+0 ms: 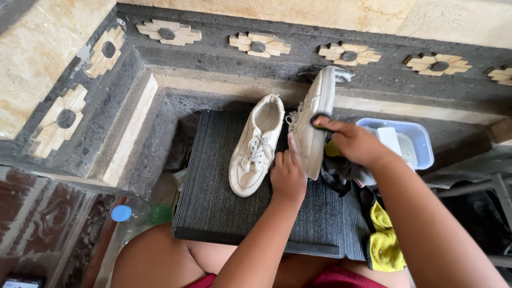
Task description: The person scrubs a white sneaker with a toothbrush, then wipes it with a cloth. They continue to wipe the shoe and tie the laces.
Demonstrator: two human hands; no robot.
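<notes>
**Two hands on one tilted shoe**

My left hand [288, 176] steadies the tipped-up sneaker [314, 125] from below, fingers curled loosely against its side. My right hand [354, 143] presses a dark cloth [341, 169] against the sole edge, fingers bunched around the fabric. That shoe stands on its side at the far right of the ribbed black mat [224, 202], toe pointing away from me towards the stone ledge.

I see the main risk as the shoe twisting out of my left hand if I rub hard, since only its edge rests on the mat; it could knock the blue tub [421, 140] just beside it and spill whatever is inside. The second sneaker [256, 146] lies flat and close, so drips may land on it.

Counting down by size: one mat, two white sneakers, one tub, one clear bottle with a blue cap [121, 213], one yellow cloth [384, 242], one dark cloth.
</notes>
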